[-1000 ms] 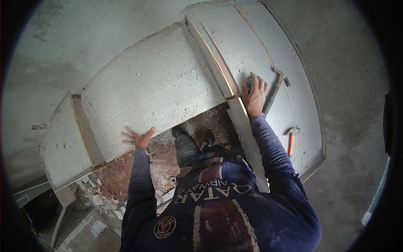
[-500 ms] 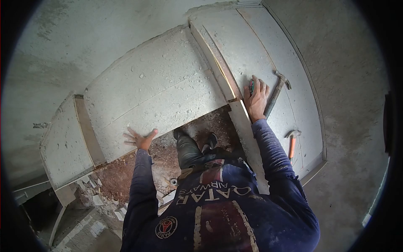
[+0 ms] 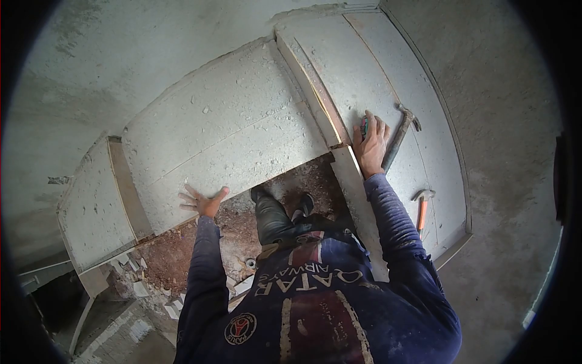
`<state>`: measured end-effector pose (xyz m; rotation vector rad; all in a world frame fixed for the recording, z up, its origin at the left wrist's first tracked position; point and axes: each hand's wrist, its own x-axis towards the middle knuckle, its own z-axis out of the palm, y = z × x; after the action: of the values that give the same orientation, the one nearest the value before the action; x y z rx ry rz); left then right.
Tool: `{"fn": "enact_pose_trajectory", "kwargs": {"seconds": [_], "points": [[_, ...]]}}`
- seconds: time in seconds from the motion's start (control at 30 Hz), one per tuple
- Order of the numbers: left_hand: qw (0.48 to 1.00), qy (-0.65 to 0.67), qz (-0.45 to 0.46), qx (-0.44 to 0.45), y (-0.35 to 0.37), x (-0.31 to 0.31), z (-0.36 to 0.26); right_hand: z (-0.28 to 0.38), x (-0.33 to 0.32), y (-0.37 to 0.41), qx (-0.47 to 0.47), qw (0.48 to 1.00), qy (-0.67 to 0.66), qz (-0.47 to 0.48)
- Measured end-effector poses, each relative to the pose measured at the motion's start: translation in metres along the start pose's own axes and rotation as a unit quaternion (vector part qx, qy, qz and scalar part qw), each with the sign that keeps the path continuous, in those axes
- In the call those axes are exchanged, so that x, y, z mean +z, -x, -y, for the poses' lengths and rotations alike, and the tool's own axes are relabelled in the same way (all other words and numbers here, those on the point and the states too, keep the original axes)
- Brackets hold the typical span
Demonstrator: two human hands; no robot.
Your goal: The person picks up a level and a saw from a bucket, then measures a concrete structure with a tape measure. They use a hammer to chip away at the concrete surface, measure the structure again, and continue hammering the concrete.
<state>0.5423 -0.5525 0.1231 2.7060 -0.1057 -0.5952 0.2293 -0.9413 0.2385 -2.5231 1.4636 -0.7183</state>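
My left hand (image 3: 206,201) rests with spread fingers on the front edge of the dusty grey board (image 3: 224,121), holding nothing. On the raised board (image 3: 354,67) to the right, my right hand (image 3: 372,144) is closed around a small green and dark object (image 3: 364,126), mostly hidden by the fingers. Close beside that hand lies a dark-handled claw hammer (image 3: 400,134), its head pointing away from me. A second hammer (image 3: 422,208), with an orange handle, lies nearer my right sleeve.
Grey walls (image 3: 121,67) surround the boards. Below the front edge is a gap with reddish rubble (image 3: 170,258), where my legs stand. Broken pale pieces (image 3: 142,288) lie at the lower left. A narrow raised strip (image 3: 309,91) divides the boards.
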Motion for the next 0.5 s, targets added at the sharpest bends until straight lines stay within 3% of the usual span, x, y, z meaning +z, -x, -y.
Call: {"fn": "enact_pose_trajectory", "kwargs": {"seconds": [0.5], "points": [[1.0, 0.01, 0.004, 0.002, -0.0014, 0.0018, 0.0028, -0.0023, 0.0013, 0.0001, -0.005, 1.0, 0.004, -0.001]]}}
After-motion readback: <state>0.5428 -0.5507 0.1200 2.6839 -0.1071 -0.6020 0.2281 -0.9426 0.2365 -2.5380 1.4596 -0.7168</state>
